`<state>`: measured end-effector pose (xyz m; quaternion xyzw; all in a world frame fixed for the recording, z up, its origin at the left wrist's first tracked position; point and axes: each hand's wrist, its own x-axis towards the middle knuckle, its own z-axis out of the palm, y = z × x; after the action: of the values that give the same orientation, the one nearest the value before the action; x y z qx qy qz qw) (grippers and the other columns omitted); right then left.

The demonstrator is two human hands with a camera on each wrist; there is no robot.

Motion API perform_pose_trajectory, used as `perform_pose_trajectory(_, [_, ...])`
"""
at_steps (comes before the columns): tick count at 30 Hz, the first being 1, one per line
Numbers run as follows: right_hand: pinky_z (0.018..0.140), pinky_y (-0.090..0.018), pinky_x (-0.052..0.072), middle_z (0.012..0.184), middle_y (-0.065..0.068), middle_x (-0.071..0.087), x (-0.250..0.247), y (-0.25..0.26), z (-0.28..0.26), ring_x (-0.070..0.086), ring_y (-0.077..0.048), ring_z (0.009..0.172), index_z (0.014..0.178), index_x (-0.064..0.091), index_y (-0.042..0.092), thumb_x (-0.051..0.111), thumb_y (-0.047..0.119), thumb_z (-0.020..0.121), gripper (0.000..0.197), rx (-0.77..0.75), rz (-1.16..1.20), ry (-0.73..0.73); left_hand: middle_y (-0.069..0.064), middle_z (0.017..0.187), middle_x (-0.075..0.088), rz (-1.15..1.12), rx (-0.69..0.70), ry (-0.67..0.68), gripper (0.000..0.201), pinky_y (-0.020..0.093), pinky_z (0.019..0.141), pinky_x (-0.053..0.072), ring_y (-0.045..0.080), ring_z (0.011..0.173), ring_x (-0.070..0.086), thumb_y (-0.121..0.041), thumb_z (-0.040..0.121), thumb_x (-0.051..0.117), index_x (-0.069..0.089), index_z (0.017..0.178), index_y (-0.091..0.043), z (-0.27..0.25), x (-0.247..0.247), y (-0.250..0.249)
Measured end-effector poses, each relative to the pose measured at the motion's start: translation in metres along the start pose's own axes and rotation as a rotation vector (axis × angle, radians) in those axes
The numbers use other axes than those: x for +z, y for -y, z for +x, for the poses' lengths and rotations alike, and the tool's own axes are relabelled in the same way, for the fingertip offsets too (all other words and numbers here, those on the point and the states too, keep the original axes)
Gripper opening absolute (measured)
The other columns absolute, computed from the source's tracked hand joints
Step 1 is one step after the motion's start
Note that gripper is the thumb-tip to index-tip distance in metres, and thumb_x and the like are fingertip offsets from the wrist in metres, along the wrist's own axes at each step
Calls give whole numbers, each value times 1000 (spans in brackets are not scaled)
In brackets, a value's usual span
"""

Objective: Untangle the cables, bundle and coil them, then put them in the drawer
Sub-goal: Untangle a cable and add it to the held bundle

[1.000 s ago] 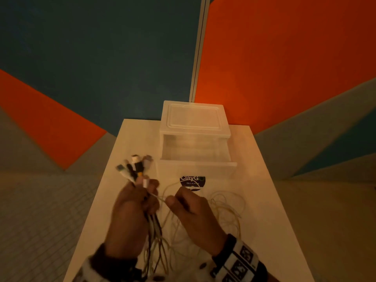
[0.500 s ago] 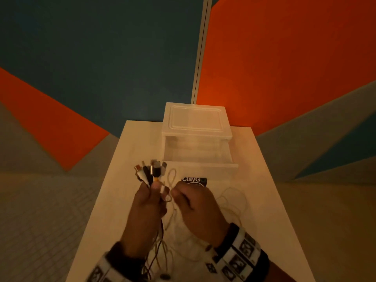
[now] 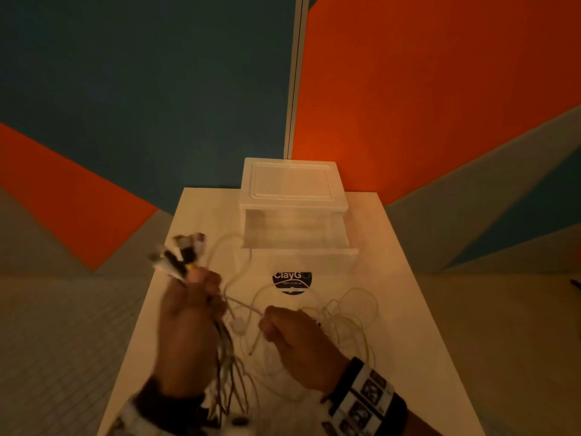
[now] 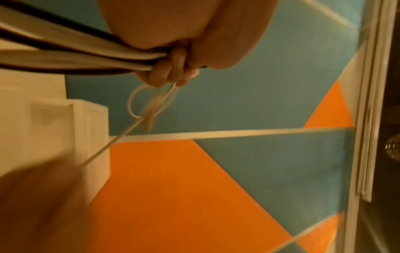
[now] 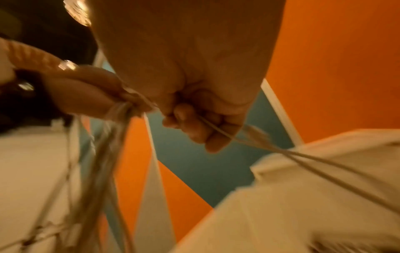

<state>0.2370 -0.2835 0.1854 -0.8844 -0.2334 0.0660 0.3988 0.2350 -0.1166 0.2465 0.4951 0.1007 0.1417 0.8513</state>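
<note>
The person's left hand (image 3: 185, 322) is held above the pale rectangular worktop (image 3: 393, 278), its grip closed around a bundle of thin white and dark cables (image 3: 224, 350). The left wrist view shows the fingers (image 4: 164, 71) curled tight over the strands. The cluster of white, black and metallic plug ends (image 3: 180, 253) sticks up out of the top of the fist, tilted away to the left, while the rest of the bundle hangs down past the wrist toward the near edge of the worktop.

The right hand (image 3: 295, 344) sits just to the right of the left, its grip closed in a pinch on a single thin white cable (image 3: 243, 306) that runs taut between the two hands. In the right wrist view the fingers (image 5: 194, 130) curl round that strand, and two lines trail off to the lower right. A small white plug, or possibly a knot, hangs below the taut strand; blur makes it hard to tell which.

A loose tangle of pale cable loops (image 3: 352, 319) lies on the worktop to the right of the right hand. Beyond the hands stands a translucent white plastic drawer unit (image 3: 292, 184) with its drawer (image 3: 298, 253) pulled open toward the person. A round dark sticker with white lettering (image 3: 292, 283) lies on the worktop just in front of the drawer.
</note>
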Motion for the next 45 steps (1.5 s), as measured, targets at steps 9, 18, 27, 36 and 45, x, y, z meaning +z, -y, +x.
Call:
perform_pose_trajectory(9, [72, -43, 53, 68, 11, 56, -21, -107, -16, 56, -9, 65, 73, 46, 38, 29, 47, 93, 28, 355, -53, -55, -13, 64, 52, 13, 29, -5, 25, 14, 45, 29, -3, 48, 40, -7, 98, 39, 47, 80, -22, 20, -52, -35])
perform_pose_trajectory(18, [61, -39, 47, 77, -3, 64, -34, 46, 16, 60, -26, 69, 88, 53, 21, 35, 33, 101, 25, -42, -366, -147, 13, 69, 51, 275, -93, 78, 22, 24, 44, 27, 6, 43, 28, -19, 100, 43, 59, 97, -4, -13, 16, 17])
perform_pose_trajectory(27, [75, -38, 48, 90, 0, 66, -32, 6, -11, 61, -20, 82, 96, 57, 24, 37, 36, 101, 24, 39, -67, 131, -2, 66, 49, 144, -126, 44, 19, 18, 43, 30, 4, 48, 33, -15, 102, 40, 51, 87, -13, -10, 8, 10])
perform_pose_trajectory(36, [57, -33, 36, 67, -11, 53, -108, -69, -95, 46, -23, 56, 91, 59, 7, 68, 44, 83, 39, 287, 748, 4, -8, 65, 47, 77, -96, -67, 21, 18, 44, 30, 3, 47, 31, -15, 104, 34, 48, 90, -19, 21, -43, -15])
perform_pose_trajectory(45, [69, -27, 57, 80, -12, 72, -158, -3, -96, 68, -24, 70, 95, 74, 12, 61, 5, 86, 17, -122, 945, -399, 15, 83, 72, 364, -146, 69, 31, 29, 45, 17, 7, 44, 25, -17, 104, 37, 54, 80, -7, 11, -38, -3])
